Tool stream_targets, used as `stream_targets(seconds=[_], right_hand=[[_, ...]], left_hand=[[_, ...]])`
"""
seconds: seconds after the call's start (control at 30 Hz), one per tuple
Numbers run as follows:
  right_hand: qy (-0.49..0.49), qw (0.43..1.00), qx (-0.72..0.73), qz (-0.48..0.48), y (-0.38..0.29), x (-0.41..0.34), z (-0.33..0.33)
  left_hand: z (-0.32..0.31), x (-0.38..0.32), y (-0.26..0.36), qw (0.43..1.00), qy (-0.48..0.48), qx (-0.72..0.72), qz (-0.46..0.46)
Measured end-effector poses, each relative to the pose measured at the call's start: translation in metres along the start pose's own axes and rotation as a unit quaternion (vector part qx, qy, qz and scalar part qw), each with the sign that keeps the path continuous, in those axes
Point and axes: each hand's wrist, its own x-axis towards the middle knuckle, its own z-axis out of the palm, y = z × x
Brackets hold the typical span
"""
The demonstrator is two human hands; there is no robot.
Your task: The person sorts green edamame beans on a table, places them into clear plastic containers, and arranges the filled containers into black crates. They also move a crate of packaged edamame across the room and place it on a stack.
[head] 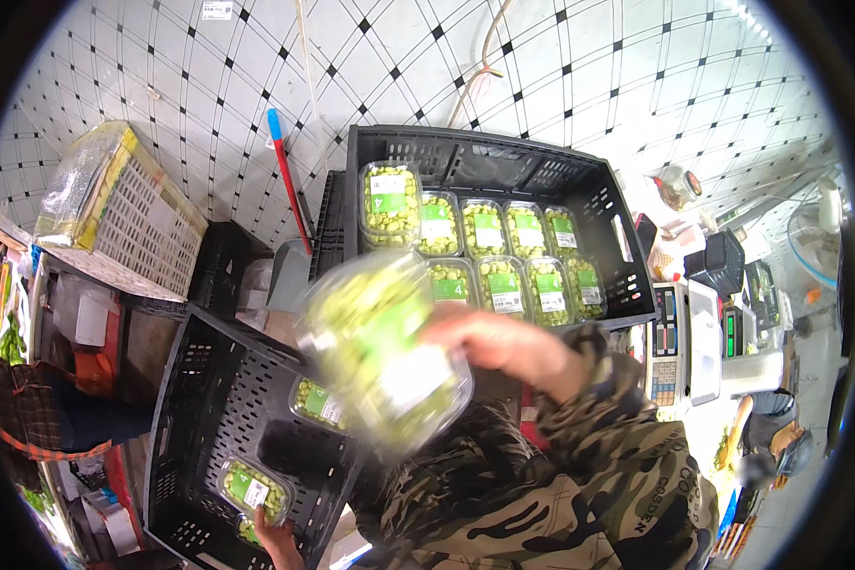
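My right hand (pixel 506 349) grips a clear plastic pack of shelled green beans (pixel 377 349), blurred and close to the camera. My left hand (pixel 278 538), partly cut off by the lower edge, has its fingers on the rim of another bean pack (pixel 253 488) inside the lower black plastic crate (pixel 221 385). Part of a further pack (pixel 249 531) shows beneath that one. Another pack (pixel 317 402) lies at the crate's right side, partly hidden by the raised pack. The upper black crate (pixel 484 167) holds several labelled bean packs (pixel 484 228) in rows, one standing higher at the left.
A red-handled dustpan or broom (pixel 288 178) leans by the tiled wall (pixel 399 43). A white basket (pixel 142 228) wrapped in plastic stands left. Weighing scales (pixel 666 342) are at the right. A person in plaid (pixel 21 406) is at the left, another person (pixel 769 427) at the right.
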Motion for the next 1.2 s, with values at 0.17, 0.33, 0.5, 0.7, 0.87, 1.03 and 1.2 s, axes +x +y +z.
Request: stream_targets(seconds=[0.17,0.33,0.5,0.7,0.87,1.03,1.2], right_hand=[[0.229,0.971,0.05,-0.048,-0.059,-0.062,-0.153],[0.284,0.951,0.12,-0.003,-0.04,-0.013,-0.28],[0.241,0.963,0.106,0.053,0.0,0.06,-0.351],[0.37,0.866,-0.336,0.035,-0.023,0.072,-0.301],[0.24,0.901,-0.345,-0.108,-0.066,0.013,-0.282],[0.189,0.975,-0.113,-0.013,-0.066,-0.043,-0.271],[0.297,0.953,0.022,-0.054,-0.026,-0.068,-0.356]], left_hand=[[0.075,-0.057,0.039,0.985,-0.1,-0.004,0.137],[0.163,-0.094,0.098,0.952,-0.219,-0.008,0.214],[0.3,-0.126,0.104,0.951,-0.265,0.011,0.157],[0.436,-0.15,0.079,0.939,-0.302,0.125,0.108],[0.524,-0.154,0.03,0.912,-0.36,0.19,0.056],[0.607,-0.166,-0.049,0.879,-0.39,0.273,-0.001],[0.667,-0.148,-0.124,0.831,-0.45,0.312,-0.103]])
